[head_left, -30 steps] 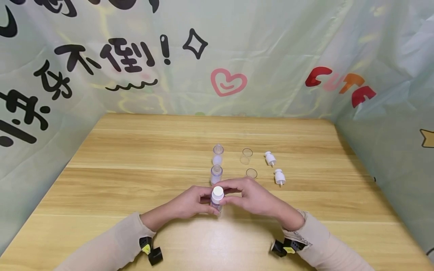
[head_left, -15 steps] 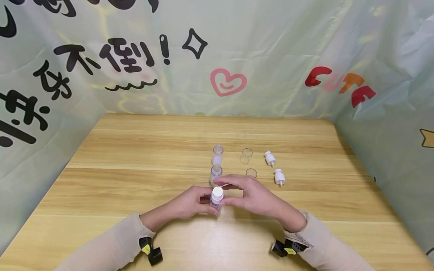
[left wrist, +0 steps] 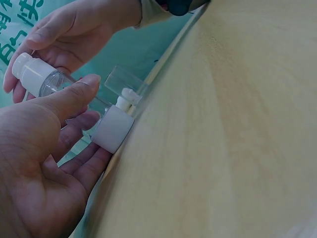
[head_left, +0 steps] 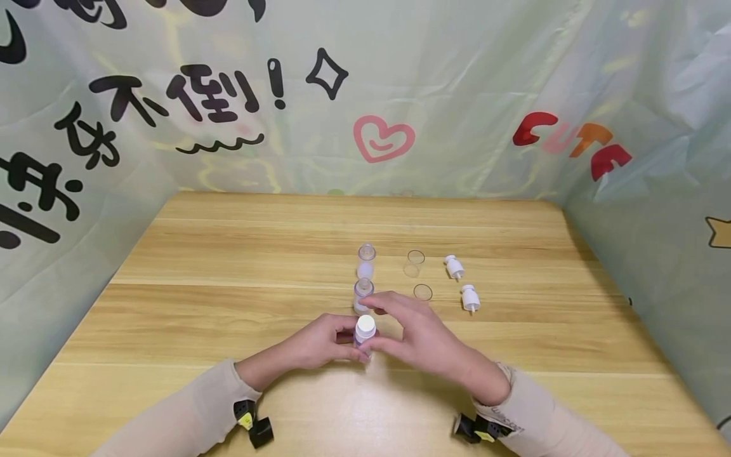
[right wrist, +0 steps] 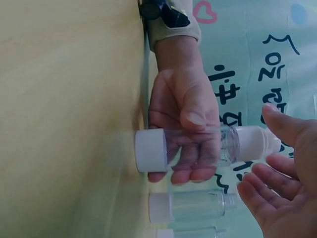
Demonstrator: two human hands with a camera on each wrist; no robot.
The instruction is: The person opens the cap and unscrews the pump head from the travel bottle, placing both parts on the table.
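Observation:
A clear bottle [right wrist: 151, 150] with a white base stands upright on the table, a white pump top [head_left: 365, 325] on its neck. My left hand [head_left: 322, 343] grips the bottle's body between thumb and fingers. Around the pump top [right wrist: 252, 143], my right hand [head_left: 419, 339] is held with thumb and fingers spread apart; in the right wrist view a gap shows between them and the pump. Just behind stands a similar bottle [head_left: 363, 295] without a pump, partly covered by the right fingers in the head view. Another open-necked bottle [head_left: 366, 261] is farther back.
To the right of the bottles, two clear caps, a far one [head_left: 414, 264] and a nearer one [head_left: 422, 292], stand on the wooden table [head_left: 240, 254]. Beyond them lie two white pumps, one far [head_left: 455, 267] and one nearer [head_left: 471, 298]. A printed curtain [head_left: 457, 95] encloses the table.
My right fingers have spread and drawn away from the pump top, the hand turning slightly. The left hand and the bottle have stayed in place.

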